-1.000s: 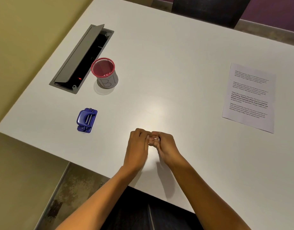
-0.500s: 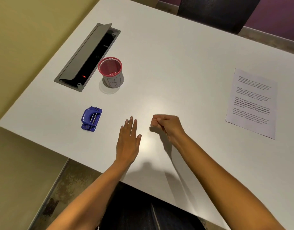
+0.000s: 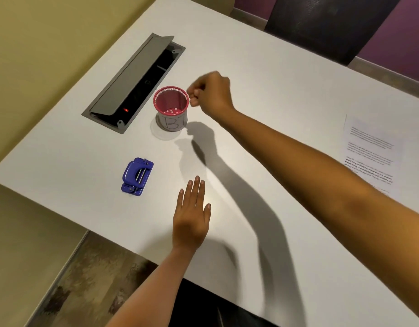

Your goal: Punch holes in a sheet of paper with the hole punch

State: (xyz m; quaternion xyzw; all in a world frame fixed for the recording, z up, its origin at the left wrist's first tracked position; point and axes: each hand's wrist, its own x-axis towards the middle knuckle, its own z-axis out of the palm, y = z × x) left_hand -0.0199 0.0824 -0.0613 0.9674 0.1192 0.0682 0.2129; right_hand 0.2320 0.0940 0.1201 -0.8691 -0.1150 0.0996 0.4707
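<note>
A blue hole punch [image 3: 136, 177] stands on the white table [image 3: 274, 74] near its left front edge. A printed sheet of paper [image 3: 373, 152] lies flat at the far right, partly behind my right forearm. My left hand [image 3: 192, 215] rests flat on the table, fingers together and extended, to the right of the punch and holding nothing. My right hand [image 3: 212, 94] is closed in a loose fist with fingertips pinched, right beside the rim of a red mesh cup [image 3: 173, 123]. Whether anything sits between those fingers is hidden. Small white dots lie in the cup's bottom.
A grey cable hatch [image 3: 132, 83] with its lid raised is set into the table left of the cup. A dark chair back [image 3: 333, 22] stands behind the far edge. The table's left edge runs close to the punch.
My hands, joined near the front edge a second ago, have separated. The right fist has travelled up and left to the cup's rim. The left hand has flattened onto the table.
</note>
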